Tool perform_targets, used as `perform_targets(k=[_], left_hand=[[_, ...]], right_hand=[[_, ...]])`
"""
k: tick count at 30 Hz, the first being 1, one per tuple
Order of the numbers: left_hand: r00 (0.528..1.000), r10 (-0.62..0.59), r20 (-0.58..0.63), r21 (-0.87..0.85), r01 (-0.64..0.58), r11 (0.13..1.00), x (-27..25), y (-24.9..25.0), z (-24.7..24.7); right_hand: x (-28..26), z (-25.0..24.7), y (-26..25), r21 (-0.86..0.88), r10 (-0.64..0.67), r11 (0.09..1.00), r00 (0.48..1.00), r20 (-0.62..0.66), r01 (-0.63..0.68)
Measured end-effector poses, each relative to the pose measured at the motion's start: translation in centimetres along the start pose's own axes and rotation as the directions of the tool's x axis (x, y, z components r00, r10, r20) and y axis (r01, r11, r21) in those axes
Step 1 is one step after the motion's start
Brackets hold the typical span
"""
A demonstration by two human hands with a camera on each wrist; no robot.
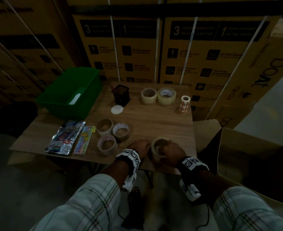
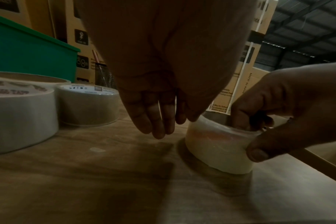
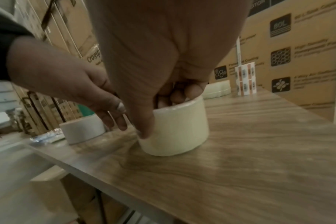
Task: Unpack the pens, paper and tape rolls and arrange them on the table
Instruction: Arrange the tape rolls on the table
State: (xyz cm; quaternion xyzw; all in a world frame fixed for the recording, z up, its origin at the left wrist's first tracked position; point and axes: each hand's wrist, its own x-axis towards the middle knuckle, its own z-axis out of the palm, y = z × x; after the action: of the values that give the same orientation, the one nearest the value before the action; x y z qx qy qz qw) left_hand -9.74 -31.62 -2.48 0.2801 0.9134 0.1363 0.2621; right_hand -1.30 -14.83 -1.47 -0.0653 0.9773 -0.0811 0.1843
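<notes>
A cream tape roll [image 1: 155, 145] [image 2: 217, 148] [image 3: 178, 128] stands on the wooden table [image 1: 162, 124] near its front edge. My right hand [image 1: 166, 150] grips it, fingers [image 3: 190, 91] down inside the core and thumb [image 3: 144, 125] on the outer wall. My left hand [image 1: 140, 146] hangs just left of the roll with straight fingers [image 2: 159, 121], holding nothing. Three tape rolls [image 1: 106, 144] cluster to the left. Beside them lie two pen packs [image 1: 65, 137]. Two clear rolls [image 1: 166, 95] and a small label roll [image 1: 185, 103] stand at the back.
A green bin [image 1: 60, 90] with white paper [image 1: 75, 98] inside sits at the back left. A black mesh pen holder [image 1: 121, 95] and a white disc [image 1: 117, 109] are mid-table. An open cardboard box [image 1: 245, 155] stands right of the table. Stacked cartons [image 1: 204, 55] wall the back.
</notes>
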Motion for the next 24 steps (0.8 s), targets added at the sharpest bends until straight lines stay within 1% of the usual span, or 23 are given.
perform_targets(k=[4,8,12,15,17,24], left_hand=[[1.000,0.020,0.006,-0.018,-0.020,1.000,0.1,-0.2,-1.3],[0.999,0.020,-0.030,0.016,-0.020,1.000,1.9,0.1,-3.2],[0.996,0.032,-0.088,0.031,-0.030,0.999,4.5,0.4,-5.7],[0.991,0.040,-0.131,0.044,-0.034,0.998,6.9,-0.1,-7.7],[0.990,0.030,-0.136,0.075,-0.020,0.997,8.6,-0.5,-9.2],[0.987,0.032,-0.154,0.052,-0.024,0.998,14.3,-2.9,-12.8]], right_hand=[[0.5,-0.6,0.2,0.022,0.024,0.999,1.000,0.000,-0.024],[1.7,-2.9,0.9,0.015,0.004,1.000,0.998,-0.065,-0.003],[4.5,-5.9,2.1,-0.027,0.021,0.999,0.994,-0.112,-0.024],[7.0,-7.9,3.0,-0.018,0.045,0.999,0.985,-0.166,-0.049],[8.9,-8.9,3.5,-0.007,0.058,0.998,0.979,-0.194,-0.060],[15.6,-10.4,5.1,0.029,0.145,0.989,0.978,-0.149,-0.142]])
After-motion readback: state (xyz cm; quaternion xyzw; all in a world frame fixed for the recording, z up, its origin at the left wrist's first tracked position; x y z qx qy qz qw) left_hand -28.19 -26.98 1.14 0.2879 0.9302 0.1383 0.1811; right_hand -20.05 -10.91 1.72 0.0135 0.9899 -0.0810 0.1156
